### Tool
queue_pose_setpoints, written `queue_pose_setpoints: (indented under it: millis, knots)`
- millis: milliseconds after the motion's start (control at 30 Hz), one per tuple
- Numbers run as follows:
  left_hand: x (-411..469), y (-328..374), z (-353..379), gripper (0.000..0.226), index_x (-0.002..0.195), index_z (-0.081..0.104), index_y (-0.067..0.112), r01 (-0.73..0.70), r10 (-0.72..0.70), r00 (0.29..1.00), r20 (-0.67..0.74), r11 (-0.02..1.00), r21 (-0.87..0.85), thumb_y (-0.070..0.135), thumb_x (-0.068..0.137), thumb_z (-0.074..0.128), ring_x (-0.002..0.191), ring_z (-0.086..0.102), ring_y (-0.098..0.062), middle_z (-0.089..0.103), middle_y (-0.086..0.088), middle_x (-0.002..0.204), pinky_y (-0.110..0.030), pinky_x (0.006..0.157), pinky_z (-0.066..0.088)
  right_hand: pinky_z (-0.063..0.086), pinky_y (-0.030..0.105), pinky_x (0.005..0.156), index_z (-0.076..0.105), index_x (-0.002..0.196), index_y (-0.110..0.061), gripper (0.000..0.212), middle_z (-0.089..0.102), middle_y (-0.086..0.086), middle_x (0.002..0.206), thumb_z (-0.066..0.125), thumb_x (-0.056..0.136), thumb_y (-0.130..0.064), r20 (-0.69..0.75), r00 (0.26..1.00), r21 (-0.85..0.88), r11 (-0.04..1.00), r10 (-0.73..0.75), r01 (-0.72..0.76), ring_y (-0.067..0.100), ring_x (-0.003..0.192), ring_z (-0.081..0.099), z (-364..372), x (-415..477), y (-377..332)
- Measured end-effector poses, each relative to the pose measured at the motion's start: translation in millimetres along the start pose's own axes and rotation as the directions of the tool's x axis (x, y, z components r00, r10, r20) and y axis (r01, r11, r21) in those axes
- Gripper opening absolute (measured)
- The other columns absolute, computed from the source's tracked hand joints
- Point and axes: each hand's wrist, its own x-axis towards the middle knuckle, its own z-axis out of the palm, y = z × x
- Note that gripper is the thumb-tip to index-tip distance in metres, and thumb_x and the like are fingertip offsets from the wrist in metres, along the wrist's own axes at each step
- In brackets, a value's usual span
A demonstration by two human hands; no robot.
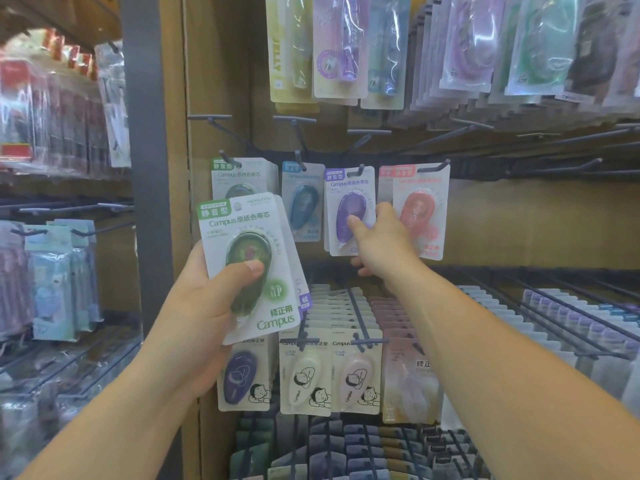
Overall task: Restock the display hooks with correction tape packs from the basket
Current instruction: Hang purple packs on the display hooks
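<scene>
Correction tape packs gripped in left hand; right hand pinches hung purple pack.

1. Left hand: I see it gripping the green pack, foremost of several, thumb across its blister.
2. Right hand: outstretched; I read it as pinching the purple pack, thumb on the blister, beneath its hook.
3. Blue pack and pink pack hang just beside the purple one, on either side.
</scene>
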Motion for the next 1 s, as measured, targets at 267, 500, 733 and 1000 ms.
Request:
queue_pose_setpoints:
  millis: [267,500,733,1000]
  knots:
    - [-3.4,0.4,3.5,0.056,0.132,0.063,0.026,-0.009,0.009,0.999,0.031,1.000,-0.005,0.017,0.078,0.073,0.099,0.078,-0.024,0.077,-0.005,0.121,-0.034,0.066,0.063,0.040,0.033,0.070,0.030,0.149,-0.025,0.056,0.063,0.003,0.121,0.050,0.103,-0.051,-0.025,0.971,-0.392,0.896,-0.238,0.210,0.021,0.089,0.054,-22.6,-40.4,-7.2]
    - [-4.8,-3.9,17.9,0.055,0.136,0.062,0.027,-0.047,0.046,0.998,0.037,0.998,0.032,0.025,0.082,0.071,0.112,0.075,-0.030,0.076,-0.003,0.125,-0.050,0.086,0.064,0.061,0.048,0.073,0.066,0.102,-0.035,0.027,0.071,-0.003,0.091,0.074,0.084,-0.054,0.224,0.913,0.179,0.935,-0.340,0.305,0.022,0.078,0.070,-29.3,-103.2,-24.3]
    - [-7.5,-4.1,34.9,0.076,0.135,0.056,0.019,-0.054,0.055,0.994,-0.090,0.998,0.011,0.032,0.070,0.093,0.106,0.078,-0.030,0.077,-0.005,0.121,-0.041,0.075,0.066,0.064,0.039,0.067,0.069,0.101,-0.024,0.028,0.077,-0.002,0.093,0.087,0.080,-0.031,0.328,0.895,0.285,0.935,-0.302,0.211,0.021,0.082,0.074,-15.4,-114.2,-15.0]
    - [-13.8,0.1,32.8,0.063,0.135,0.057,0.029,-0.115,0.120,0.993,-0.020,0.981,0.155,0.029,0.076,0.078,0.102,0.078,-0.019,0.079,0.004,0.117,-0.031,0.070,0.064,0.060,0.033,0.059,0.062,0.110,-0.029,0.026,0.074,-0.006,0.094,0.077,0.089,-0.033,0.355,0.897,0.392,0.913,-0.263,0.113,0.011,0.079,0.073,-3.0,-118.1,-13.6]
